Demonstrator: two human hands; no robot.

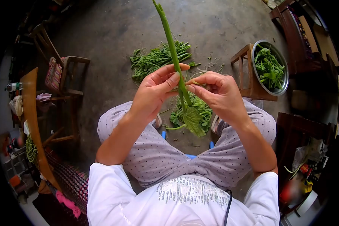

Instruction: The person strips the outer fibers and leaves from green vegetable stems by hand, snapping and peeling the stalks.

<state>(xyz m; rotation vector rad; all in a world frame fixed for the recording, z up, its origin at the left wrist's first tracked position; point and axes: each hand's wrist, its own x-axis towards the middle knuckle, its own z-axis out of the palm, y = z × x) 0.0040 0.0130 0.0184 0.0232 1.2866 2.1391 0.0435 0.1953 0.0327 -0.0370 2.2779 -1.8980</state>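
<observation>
Gripping a long green stem, the left hand holds it slightly tilted above the floor; the right hand, just beside it, pinches what may be a thin strip. Beyond lie piled greens and, to the right, a bowl of leaves on a stool.

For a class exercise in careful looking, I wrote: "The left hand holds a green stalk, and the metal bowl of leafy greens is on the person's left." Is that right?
Not quite: the side is wrong. The head view shows the metal bowl of leafy greens on the person's right. The left hand holds a green stalk.
</observation>
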